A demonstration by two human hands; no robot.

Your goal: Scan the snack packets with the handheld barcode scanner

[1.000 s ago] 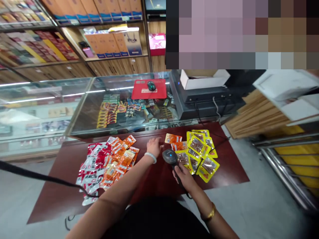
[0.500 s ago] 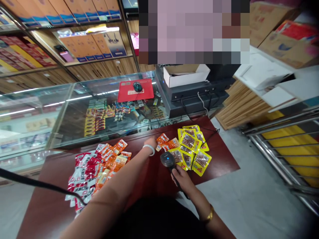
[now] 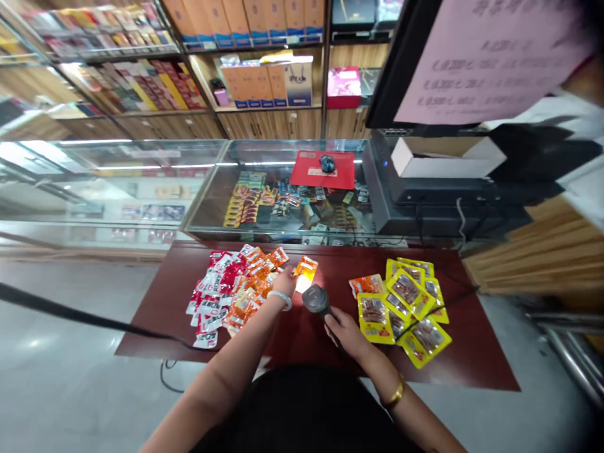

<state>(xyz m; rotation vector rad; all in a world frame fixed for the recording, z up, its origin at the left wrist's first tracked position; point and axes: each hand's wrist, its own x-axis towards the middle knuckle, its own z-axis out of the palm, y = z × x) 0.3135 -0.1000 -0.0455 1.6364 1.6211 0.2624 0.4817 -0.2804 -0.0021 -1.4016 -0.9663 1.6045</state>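
My left hand (image 3: 286,283) holds a small orange snack packet (image 3: 306,268) upright over the dark red table (image 3: 160,302). My right hand (image 3: 346,331) grips a black handheld barcode scanner (image 3: 316,300), its head pointed at the packet, which is lit by the scanner's light. To the left lies a heap of red-white and orange packets (image 3: 231,287). To the right lies a pile of yellow packets (image 3: 406,307) with one orange packet (image 3: 367,285) beside it.
A glass display counter (image 3: 264,189) stands behind the table, with a red mouse pad and mouse (image 3: 323,167) on it. A black register unit (image 3: 434,201) carries an open white box (image 3: 443,158). Shelves of boxed goods line the back. A black cable (image 3: 70,313) crosses at left.
My left hand reached to the right pile, picked up an orange packet and brought it left in front of the scanner. The scanner turned toward it. The camera view shifted.
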